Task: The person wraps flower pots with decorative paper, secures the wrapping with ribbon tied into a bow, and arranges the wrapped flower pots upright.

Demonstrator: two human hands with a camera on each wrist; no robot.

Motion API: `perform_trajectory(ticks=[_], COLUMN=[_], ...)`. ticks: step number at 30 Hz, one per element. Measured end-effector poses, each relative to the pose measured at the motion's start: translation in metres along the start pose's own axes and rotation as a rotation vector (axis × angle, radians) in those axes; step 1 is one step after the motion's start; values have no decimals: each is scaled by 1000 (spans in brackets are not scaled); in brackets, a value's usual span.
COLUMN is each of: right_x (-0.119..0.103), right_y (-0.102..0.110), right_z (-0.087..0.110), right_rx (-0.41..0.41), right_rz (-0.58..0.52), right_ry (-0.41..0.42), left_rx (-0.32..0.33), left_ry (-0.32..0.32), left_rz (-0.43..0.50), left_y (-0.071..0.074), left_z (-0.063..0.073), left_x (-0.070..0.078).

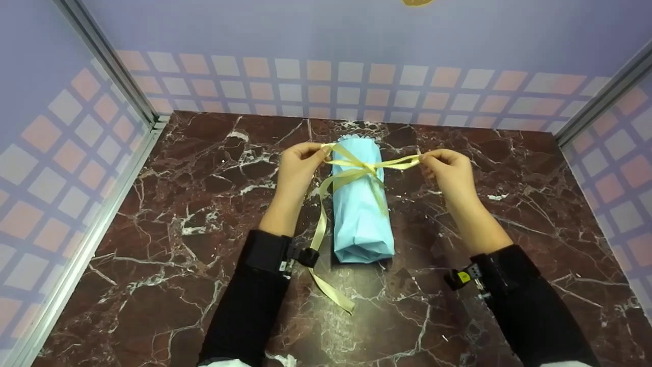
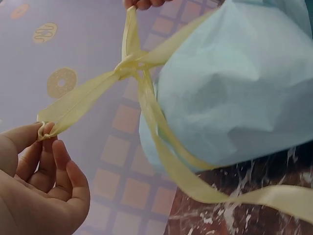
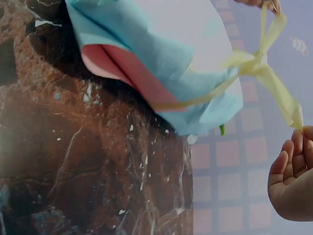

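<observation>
A long bundle wrapped in light blue paper [image 1: 362, 214] lies on the tabletop, its narrow end toward me and a frilled end at the back. Around it runs a yellow ribbon [image 1: 368, 168], knotted on top with loops pulled out to both sides. My left hand [image 1: 300, 165] pinches the left loop between thumb and fingertips. On the other side my right hand [image 1: 451, 171] pinches the right loop. In the left wrist view, the ribbon knot [image 2: 132, 66] stands beside the paper. The right wrist view shows a pink inner side of the paper [image 3: 127, 73]. What is wrapped inside is mostly hidden.
One long ribbon tail [image 1: 326, 285] trails down over the dark red marbled tabletop [image 1: 204, 285]. A lilac wall with pink and white squares [image 1: 290, 81] closes off the back, and side panels [image 1: 56, 153] stand left and right.
</observation>
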State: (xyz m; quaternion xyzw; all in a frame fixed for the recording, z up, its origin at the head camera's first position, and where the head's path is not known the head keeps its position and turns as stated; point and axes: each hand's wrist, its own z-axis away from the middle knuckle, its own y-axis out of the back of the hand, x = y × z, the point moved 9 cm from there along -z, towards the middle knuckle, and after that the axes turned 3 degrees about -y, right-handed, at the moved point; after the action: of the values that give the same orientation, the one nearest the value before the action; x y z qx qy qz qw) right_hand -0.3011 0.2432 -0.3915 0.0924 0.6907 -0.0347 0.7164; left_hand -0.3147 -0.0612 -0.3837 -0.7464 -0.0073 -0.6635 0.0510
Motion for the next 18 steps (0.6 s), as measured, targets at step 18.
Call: perform_trajectory(ticks=[18], right_x=[53], right_y=[26], right_z=[7], right_rx=[35], right_rz=[2], right_ry=[-81], left_rx=[55], left_ry=[-24], left_rz=[-390], left_y=[42], left_z=[-1], left_x=[-17])
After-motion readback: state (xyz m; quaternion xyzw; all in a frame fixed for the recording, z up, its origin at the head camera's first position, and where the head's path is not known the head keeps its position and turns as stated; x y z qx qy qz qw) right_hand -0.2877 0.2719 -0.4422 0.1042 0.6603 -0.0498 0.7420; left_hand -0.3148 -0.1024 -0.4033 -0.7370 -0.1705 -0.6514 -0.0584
